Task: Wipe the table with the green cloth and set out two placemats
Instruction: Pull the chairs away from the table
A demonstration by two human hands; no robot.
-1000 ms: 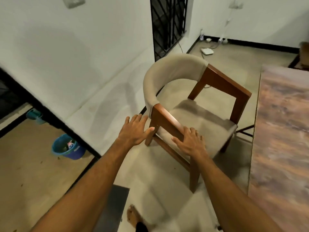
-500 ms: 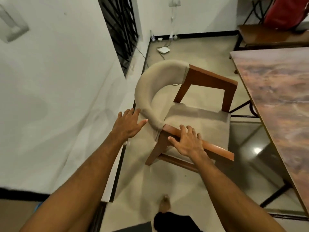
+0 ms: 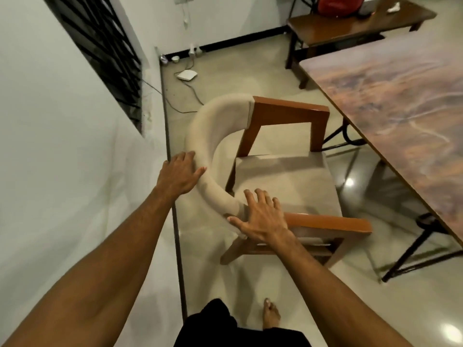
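Observation:
A wooden armchair (image 3: 283,181) with a beige seat and a curved beige backrest (image 3: 208,131) stands between the white wall and the table (image 3: 406,96), whose top is brown and marbled. My left hand (image 3: 179,175) lies flat against the outer side of the backrest. My right hand (image 3: 260,219) rests with spread fingers on the near wooden armrest (image 3: 325,222), where it meets the backrest. Neither hand is closed around anything. No green cloth and no placemats are in view.
The table's black metal legs (image 3: 421,249) stand just right of the chair. A dark wooden bench (image 3: 350,23) with a red bag (image 3: 338,3) sits at the back. A white box (image 3: 186,75) and cables lie by the wall. My bare foot (image 3: 270,314) is behind the chair.
The chair has swung round with its open side toward the table and sits closer to me. Both hands stayed on it, the left sliding further along the backrest.

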